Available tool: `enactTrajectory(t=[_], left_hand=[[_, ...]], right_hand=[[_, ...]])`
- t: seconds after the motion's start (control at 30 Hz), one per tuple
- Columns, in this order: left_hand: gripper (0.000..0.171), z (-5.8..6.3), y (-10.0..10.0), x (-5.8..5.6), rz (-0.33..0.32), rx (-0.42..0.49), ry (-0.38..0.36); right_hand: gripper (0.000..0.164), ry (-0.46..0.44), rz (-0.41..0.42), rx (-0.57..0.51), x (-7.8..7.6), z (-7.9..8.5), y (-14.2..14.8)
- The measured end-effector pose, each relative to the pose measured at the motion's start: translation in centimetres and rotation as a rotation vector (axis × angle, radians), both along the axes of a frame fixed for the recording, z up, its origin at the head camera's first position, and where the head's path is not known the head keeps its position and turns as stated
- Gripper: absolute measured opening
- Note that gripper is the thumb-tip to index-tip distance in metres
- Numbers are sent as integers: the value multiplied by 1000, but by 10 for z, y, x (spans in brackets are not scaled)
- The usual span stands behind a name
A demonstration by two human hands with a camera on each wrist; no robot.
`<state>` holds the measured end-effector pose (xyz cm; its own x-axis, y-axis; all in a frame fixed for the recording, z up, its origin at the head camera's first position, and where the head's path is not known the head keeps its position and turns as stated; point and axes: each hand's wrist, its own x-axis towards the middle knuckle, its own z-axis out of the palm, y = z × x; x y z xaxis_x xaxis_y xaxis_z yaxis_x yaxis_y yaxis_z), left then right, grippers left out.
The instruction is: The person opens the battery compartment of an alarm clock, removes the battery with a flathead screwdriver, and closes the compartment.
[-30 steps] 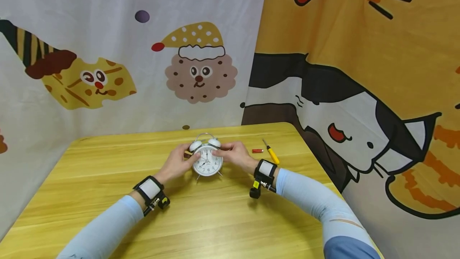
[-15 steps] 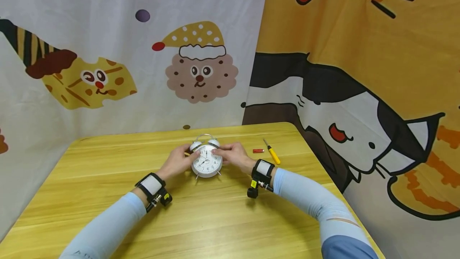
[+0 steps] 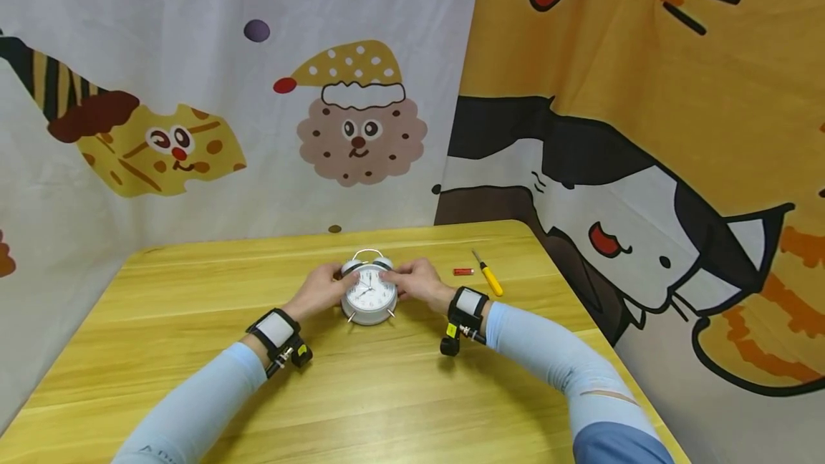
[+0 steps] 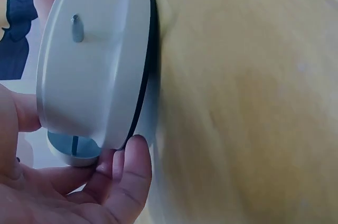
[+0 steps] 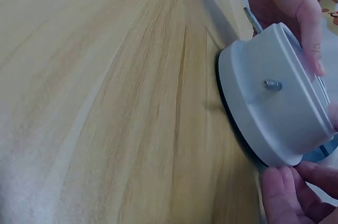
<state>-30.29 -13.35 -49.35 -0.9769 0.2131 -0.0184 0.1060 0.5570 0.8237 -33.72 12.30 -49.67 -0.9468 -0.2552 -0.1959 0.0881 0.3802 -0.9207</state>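
Both hands hold a white twin-bell alarm clock (image 3: 370, 292) at the middle of the table. My left hand (image 3: 320, 290) grips its left side, thumb on the front edge of the dial. On the opposite side my right hand (image 3: 422, 282) pinches it the same way. The clock leans back with its dial facing up, and its two short metal legs point toward me. In the left wrist view the white casing (image 4: 95, 71) shows from below, its black back rim close to the wood. Fingers of the right hand (image 5: 296, 197) reach under the rim in the right wrist view.
Right of the clock lie a small red battery (image 3: 462, 272) and a yellow-handled screwdriver (image 3: 492, 279). The wooden table (image 3: 361, 399) ends against a printed cartoon curtain (image 3: 213, 213) at the back, with another on the right.
The clock has tilted further back and come slightly lower toward me, its dial turning upward. Both hands have kept hold of it. The battery and screwdriver stay put.
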Motion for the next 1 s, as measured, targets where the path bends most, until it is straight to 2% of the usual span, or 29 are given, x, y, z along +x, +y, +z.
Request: enactTrajectory(t=[0.2,0.4,0.5,0.6,0.67,0.73,0.9,1.0], left_hand=[[54,-1,3,2,8,-13,-13],[55,-2,-2,3,13,-40,8],[59,-14,-8,-5,5,-45,26],[62,-35,-14,-21,4,-66,38],[59,-41,-16,-27,6,-87,49],[54,-38,-14,-24,3,-93,62],[47,-10,-4,4,27,-122,126],[52,-6,-5,8,58,-189,168]], right_hand=[[41,-30,-14,10,-3,-6,2],[43,-30,-2,25,-4,-6,0],[41,-16,-7,50,-5,-6,-2],[40,1,-11,73,-5,-6,-2],[40,14,1,85,-6,-6,-1],[41,25,18,98,-7,-6,0],[41,50,54,126,-5,-2,7],[40,87,62,147,-2,6,11]])
